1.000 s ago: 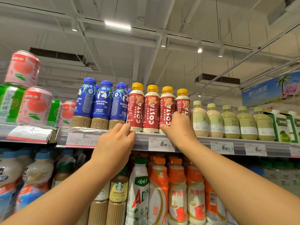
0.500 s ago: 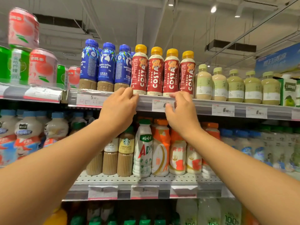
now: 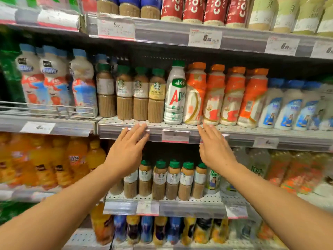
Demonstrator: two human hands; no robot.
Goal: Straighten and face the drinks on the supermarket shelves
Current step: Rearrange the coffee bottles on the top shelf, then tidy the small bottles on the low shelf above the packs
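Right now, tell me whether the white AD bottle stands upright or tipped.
Upright. The white AD bottle stands on its base on the middle shelf, green cap on top, label facing out.

The red bottles (image 3: 192,8) on the top shelf are cut off above their labels by the upper edge. The orange juice bottles (image 3: 45,159) at left are smeared by blur. The left hand (image 3: 126,150) hides part of a coffee bottle (image 3: 130,183) below.
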